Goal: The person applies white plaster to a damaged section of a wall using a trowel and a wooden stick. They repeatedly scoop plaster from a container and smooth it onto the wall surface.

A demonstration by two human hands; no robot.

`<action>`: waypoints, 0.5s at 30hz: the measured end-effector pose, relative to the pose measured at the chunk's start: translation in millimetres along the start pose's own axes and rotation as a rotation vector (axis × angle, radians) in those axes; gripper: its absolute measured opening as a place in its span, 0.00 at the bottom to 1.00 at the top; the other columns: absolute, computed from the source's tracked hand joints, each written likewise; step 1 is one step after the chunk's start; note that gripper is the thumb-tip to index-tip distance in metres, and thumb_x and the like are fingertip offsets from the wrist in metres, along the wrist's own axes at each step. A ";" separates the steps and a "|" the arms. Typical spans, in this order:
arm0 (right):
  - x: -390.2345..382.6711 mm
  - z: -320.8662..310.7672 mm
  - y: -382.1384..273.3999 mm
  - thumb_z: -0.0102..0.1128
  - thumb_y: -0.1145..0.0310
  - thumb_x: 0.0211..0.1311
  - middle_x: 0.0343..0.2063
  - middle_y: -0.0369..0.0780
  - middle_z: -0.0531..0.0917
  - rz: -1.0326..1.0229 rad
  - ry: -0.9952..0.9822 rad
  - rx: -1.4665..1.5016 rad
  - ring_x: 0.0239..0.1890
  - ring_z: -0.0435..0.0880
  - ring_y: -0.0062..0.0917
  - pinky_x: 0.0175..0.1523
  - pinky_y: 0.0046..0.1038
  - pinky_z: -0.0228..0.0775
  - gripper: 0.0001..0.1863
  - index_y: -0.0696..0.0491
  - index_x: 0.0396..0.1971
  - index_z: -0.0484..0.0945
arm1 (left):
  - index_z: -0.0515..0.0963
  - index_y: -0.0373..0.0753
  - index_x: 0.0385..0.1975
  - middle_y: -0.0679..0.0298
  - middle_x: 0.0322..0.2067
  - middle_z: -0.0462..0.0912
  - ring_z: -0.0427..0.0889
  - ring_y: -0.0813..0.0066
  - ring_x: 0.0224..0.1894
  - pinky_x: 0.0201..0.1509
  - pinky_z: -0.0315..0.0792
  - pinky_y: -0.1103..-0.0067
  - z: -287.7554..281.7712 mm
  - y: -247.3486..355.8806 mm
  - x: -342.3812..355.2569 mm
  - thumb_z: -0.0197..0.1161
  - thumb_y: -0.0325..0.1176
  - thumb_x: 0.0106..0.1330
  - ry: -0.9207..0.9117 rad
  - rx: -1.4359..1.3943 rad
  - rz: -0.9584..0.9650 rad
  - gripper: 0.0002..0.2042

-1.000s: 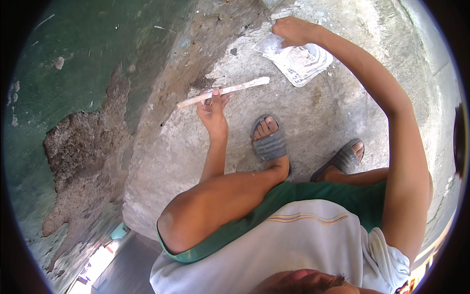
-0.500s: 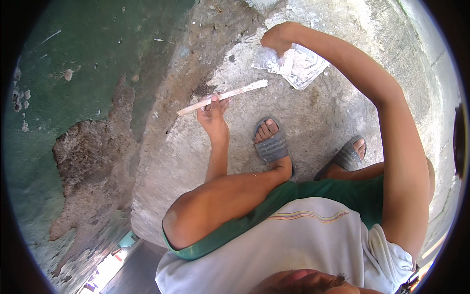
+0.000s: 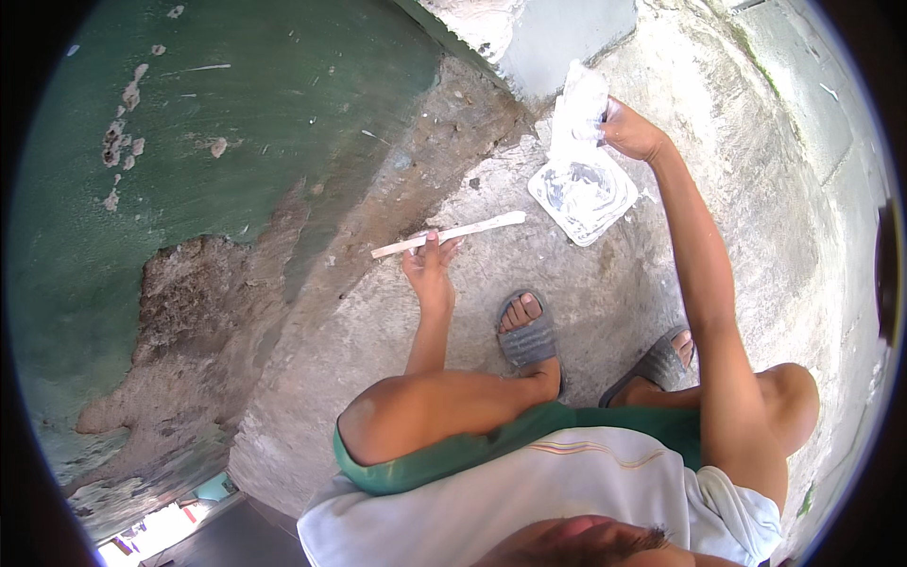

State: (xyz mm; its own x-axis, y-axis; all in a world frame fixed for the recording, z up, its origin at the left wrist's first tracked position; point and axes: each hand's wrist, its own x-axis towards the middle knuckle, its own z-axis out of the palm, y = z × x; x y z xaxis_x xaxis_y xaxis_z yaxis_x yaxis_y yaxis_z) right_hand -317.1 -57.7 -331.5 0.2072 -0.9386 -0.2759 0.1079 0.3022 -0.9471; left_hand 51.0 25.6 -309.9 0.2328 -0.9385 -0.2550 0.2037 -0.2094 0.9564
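Observation:
I squat on a rough concrete floor (image 3: 605, 312) beside a green wall (image 3: 217, 132). My left hand (image 3: 430, 269) grips a flat white-coated stick (image 3: 452, 233), held level just above the floor near the wall's foot. My right hand (image 3: 628, 130) is raised and pinches the top of a crumpled white plastic bag (image 3: 578, 109). The bag hangs over a square white tray (image 3: 584, 191) smeared with white paste, which lies on the floor ahead of my feet.
The green wall has a large patch of bare, crumbled plaster (image 3: 189, 321) low down. A grey block (image 3: 557, 38) stands at the wall's far corner. My two feet in grey sandals (image 3: 529, 335) rest on the floor near the tray.
My right hand has lifted the white bag up off the tray and toward the wall corner. The stick in my left hand has stayed in about the same place.

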 end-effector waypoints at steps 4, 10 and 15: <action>11.8 55.4 -18.5 0.64 0.75 0.59 0.43 0.36 0.80 -0.379 0.355 0.511 0.42 0.79 0.23 0.45 0.26 0.72 0.21 0.55 0.53 0.71 | 0.69 0.35 0.41 0.57 0.38 0.79 0.84 0.61 0.38 0.44 0.81 0.69 15.1 3.1 8.9 0.61 0.31 0.67 -0.059 -0.080 0.018 0.10; 15.8 116.9 -34.4 0.63 0.77 0.55 0.36 0.39 0.82 -0.700 0.968 0.075 0.35 0.80 0.24 0.41 0.25 0.72 0.11 0.60 0.39 0.79 | 0.68 0.35 0.42 0.56 0.37 0.79 0.84 0.61 0.38 0.44 0.81 0.69 16.3 8.4 -0.7 0.60 0.31 0.68 -0.061 -0.011 0.011 0.11; 23.0 120.7 -43.9 0.70 0.79 0.44 0.33 0.46 0.81 -1.134 1.081 -0.269 0.36 0.82 0.35 0.38 0.28 0.74 0.13 0.57 0.34 0.81 | 0.68 0.34 0.42 0.56 0.37 0.80 0.85 0.61 0.36 0.44 0.81 0.69 -0.1 2.1 -18.6 0.59 0.32 0.68 -0.012 0.036 -0.035 0.10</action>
State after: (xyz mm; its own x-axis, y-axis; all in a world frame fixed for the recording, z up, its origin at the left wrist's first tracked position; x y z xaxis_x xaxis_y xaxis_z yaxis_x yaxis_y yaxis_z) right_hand -199.7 -72.4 -276.5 -0.6288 -0.3536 0.6925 -0.4728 -0.5333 -0.7015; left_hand 47.2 42.6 -303.2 0.2146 -0.9336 -0.2870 0.1772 -0.2518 0.9514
